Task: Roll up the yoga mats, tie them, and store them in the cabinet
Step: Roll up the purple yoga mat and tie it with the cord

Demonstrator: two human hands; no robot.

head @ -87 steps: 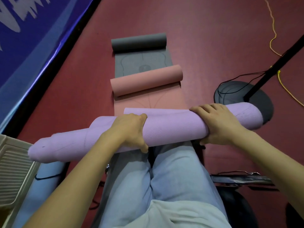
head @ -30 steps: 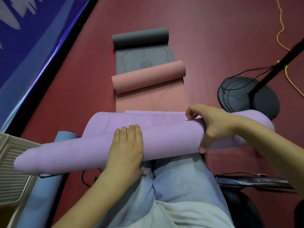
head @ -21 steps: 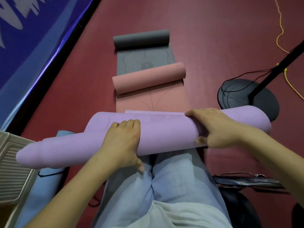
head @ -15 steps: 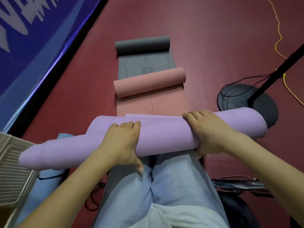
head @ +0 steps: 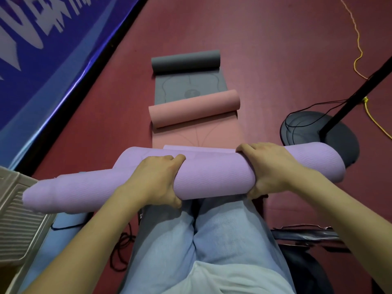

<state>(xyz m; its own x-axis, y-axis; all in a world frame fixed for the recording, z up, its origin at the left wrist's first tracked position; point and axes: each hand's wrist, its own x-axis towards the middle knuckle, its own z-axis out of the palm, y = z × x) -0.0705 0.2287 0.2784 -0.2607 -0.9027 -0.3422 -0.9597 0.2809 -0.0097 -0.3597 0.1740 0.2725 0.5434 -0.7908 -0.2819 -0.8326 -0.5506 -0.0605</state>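
A rolled purple yoga mat (head: 212, 175) lies across my lap, its inner layers telescoped out toward the left end. My left hand (head: 156, 181) grips the roll left of its middle, fingers over the top and thumb below. My right hand (head: 269, 168) grips it nearer the right end the same way. Ahead on the red floor lie a half-rolled pink mat (head: 194, 108) and a half-rolled grey mat (head: 185, 61). No cabinet or tie is in view.
A blue mat (head: 61, 228) lies on the floor under the purple roll's left end, beside a beige ribbed crate (head: 19, 221). A round black stand base (head: 314, 132) with cables sits at right. A blue banner (head: 42, 52) runs along the left wall.
My left hand went from lying flat on the roll to gripping around it. My right hand let go of the loose flap and closed around the roll. The roll looks tighter.
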